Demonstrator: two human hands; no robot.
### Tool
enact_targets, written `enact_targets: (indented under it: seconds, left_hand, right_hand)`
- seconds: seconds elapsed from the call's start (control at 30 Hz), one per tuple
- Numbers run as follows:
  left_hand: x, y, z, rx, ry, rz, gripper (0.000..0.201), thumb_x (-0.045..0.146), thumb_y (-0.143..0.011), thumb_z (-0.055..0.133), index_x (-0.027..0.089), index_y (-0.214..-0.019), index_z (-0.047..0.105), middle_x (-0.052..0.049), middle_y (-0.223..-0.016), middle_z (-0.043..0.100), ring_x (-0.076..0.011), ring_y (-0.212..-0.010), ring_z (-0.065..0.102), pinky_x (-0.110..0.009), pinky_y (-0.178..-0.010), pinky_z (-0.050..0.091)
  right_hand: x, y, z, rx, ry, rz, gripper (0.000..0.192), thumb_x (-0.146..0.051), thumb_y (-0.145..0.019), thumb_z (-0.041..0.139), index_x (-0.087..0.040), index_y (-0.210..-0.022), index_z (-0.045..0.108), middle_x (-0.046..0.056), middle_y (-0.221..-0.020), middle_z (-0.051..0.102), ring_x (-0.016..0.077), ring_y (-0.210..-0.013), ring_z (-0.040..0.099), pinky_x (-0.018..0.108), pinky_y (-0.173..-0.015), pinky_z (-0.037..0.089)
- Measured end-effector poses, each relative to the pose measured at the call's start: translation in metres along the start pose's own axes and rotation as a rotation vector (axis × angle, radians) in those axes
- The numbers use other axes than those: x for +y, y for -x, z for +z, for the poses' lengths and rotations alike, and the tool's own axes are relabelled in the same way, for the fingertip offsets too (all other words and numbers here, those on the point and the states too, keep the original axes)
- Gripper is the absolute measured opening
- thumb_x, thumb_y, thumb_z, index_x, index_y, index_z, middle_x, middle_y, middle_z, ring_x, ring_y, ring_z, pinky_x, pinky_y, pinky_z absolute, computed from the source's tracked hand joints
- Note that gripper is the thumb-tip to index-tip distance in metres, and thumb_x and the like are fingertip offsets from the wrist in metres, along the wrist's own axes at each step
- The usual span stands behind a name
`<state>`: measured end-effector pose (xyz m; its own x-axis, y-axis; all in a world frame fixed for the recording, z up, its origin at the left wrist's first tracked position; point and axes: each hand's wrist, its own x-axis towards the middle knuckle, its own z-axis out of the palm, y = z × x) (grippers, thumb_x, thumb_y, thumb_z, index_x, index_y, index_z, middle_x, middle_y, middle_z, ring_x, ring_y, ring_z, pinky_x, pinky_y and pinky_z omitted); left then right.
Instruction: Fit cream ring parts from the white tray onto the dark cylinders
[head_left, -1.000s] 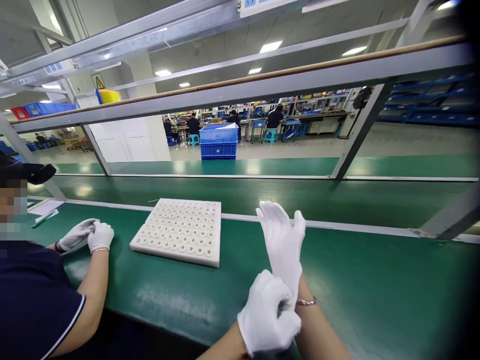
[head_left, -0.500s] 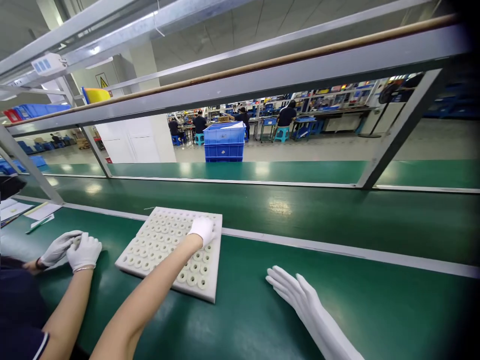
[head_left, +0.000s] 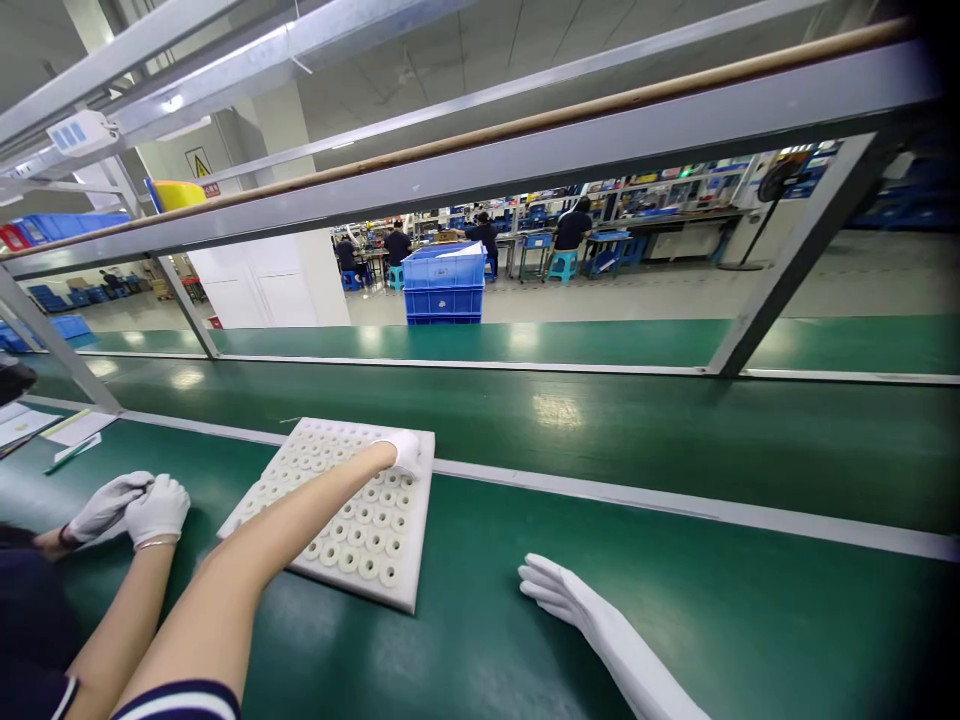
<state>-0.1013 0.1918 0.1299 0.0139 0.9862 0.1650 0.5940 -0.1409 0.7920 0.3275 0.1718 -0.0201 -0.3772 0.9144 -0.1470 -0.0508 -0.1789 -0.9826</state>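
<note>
— Two gloved hands of ours are out. Our left hand [head_left: 405, 449] lies on the far right corner of the white tray [head_left: 409, 590]; its fingers [head_left: 411, 462] are curled down onto the top, but we cannot tell whether they pinch anything or only press.

— And our right hand [head_left: 564, 597]?

— Flat on the green table [head_left: 750, 620], to the right of the tray and just off its near corner, fingers spread and holding nothing.

— How do we judge the tray will handle?

— It looks like a thick foam or moulded slab: light, fairly stiff, and easy to slide on that smooth surface. Its pockets carry rows of small white rings [head_left: 360, 530], which sit loose, so tilting would likely spill them. We would take it by two opposite edges, or push low at a side wall, keeping it level.

— And a single ring?

— Tiny, light and probably slick under cotton gloves; a fingertip pinch from above, by the rim.

— What lies around the tray?

— To its left, a co-worker's gloved hands [head_left: 139, 505] rest together on the same table, well apart from the tray. Beyond it runs the conveyor belt [head_left: 600, 420], and farther back stand stacked blue crates [head_left: 444, 285].
</note>
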Motion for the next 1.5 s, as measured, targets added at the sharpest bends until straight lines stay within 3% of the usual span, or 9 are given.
enact_targets:
  seconds: [0.13,0.3,0.4,0.53,0.73,0.97,1.3,1.37,1.5]
  left_hand:
    - [0.049,-0.059,0.059,-0.112,-0.078,-0.036,0.037,0.046,-0.09,0.062,0.012,-0.105,0.064,-0.003,-0.1,0.064,-0.0199,-0.089,0.065,-0.033,-0.077,0.059]
    - [0.086,-0.096,0.075,-0.201,-0.149,-0.084,0.027,0.038,-0.084,0.07,0.012,-0.086,0.065,-0.001,-0.073,0.064,-0.0115,-0.064,0.06,-0.027,-0.064,0.055]
    - [0.097,-0.067,0.08,-0.201,0.063,-0.048,0.027,0.037,-0.082,0.071,0.013,-0.091,0.063,-0.004,-0.08,0.067,-0.0122,-0.068,0.064,-0.027,-0.069,0.056]
    - [0.101,0.017,0.11,-0.271,0.696,0.007,0.037,0.046,-0.083,0.069,0.012,-0.093,0.061,-0.005,-0.08,0.065,-0.0136,-0.071,0.066,-0.026,-0.069,0.057]
    - [0.093,0.104,0.145,-0.385,0.944,-0.108,0.036,0.043,-0.084,0.071,0.011,-0.097,0.06,-0.004,-0.072,0.064,-0.0131,-0.067,0.065,-0.027,-0.067,0.055]
    - [0.082,0.135,0.137,-0.367,0.894,-0.158,0.043,0.04,-0.076,0.08,0.012,-0.102,0.059,-0.006,-0.087,0.067,-0.0145,-0.075,0.066,-0.029,-0.075,0.051]
    - [0.069,0.156,0.127,-0.349,0.775,0.002,0.051,0.04,-0.074,0.082,0.021,-0.117,0.061,-0.006,-0.114,0.064,-0.0173,-0.104,0.06,-0.031,-0.094,0.047]
    - [0.069,0.157,0.127,-0.338,0.726,0.003,0.054,0.051,-0.076,0.077,0.02,-0.118,0.061,-0.007,-0.108,0.065,-0.0159,-0.096,0.062,-0.029,-0.089,0.049]
    - [0.072,0.16,0.129,-0.386,0.669,-0.09,0.053,0.064,-0.085,0.058,0.013,-0.099,0.062,-0.002,-0.07,0.061,-0.0099,-0.054,0.057,-0.022,-0.051,0.046]
  right_hand:
    - [0.009,-0.007,-0.005,-0.047,-0.027,-0.029,0.074,-0.077,-0.088,0.038,-0.026,-0.14,0.056,0.009,-0.144,0.057,0.0299,-0.134,0.051,0.048,-0.123,0.03]
    - [-0.005,-0.002,0.004,-0.008,-0.055,-0.01,0.07,-0.07,-0.092,0.038,-0.023,-0.141,0.052,0.01,-0.142,0.058,0.0287,-0.132,0.053,0.047,-0.12,0.035]
    - [-0.024,0.008,0.022,0.133,0.13,-0.029,0.072,-0.073,-0.087,0.046,-0.026,-0.142,0.047,0.009,-0.135,0.063,0.028,-0.123,0.059,0.05,-0.118,0.037]
    - [-0.048,0.03,0.056,0.292,0.413,-0.169,0.07,-0.07,-0.081,0.056,-0.028,-0.137,0.048,0.006,-0.117,0.071,0.0238,-0.106,0.067,0.043,-0.103,0.052]
    - [-0.06,0.065,0.093,0.303,0.588,-0.458,0.049,-0.056,-0.079,0.069,-0.031,-0.12,0.059,-0.005,-0.082,0.074,0.0133,-0.075,0.071,0.02,-0.076,0.06]
    - [-0.054,0.082,0.11,0.254,0.732,-0.535,0.023,-0.045,-0.085,0.069,-0.035,-0.106,0.063,-0.01,-0.087,0.074,0.009,-0.075,0.071,0.012,-0.071,0.058]
    - [-0.05,0.087,0.124,0.208,0.682,-0.679,0.015,-0.036,-0.086,0.072,-0.032,-0.099,0.065,-0.005,-0.089,0.075,0.0127,-0.078,0.072,0.018,-0.071,0.059]
    - [-0.047,0.088,0.124,0.174,0.658,-0.682,0.015,-0.033,-0.085,0.072,-0.032,-0.098,0.066,-0.004,-0.086,0.074,0.0136,-0.074,0.07,0.02,-0.07,0.059]
    - [-0.044,0.091,0.125,0.081,0.627,-0.655,0.012,-0.032,-0.086,0.071,-0.032,-0.097,0.069,-0.002,-0.079,0.072,0.0143,-0.069,0.067,0.023,-0.067,0.057]
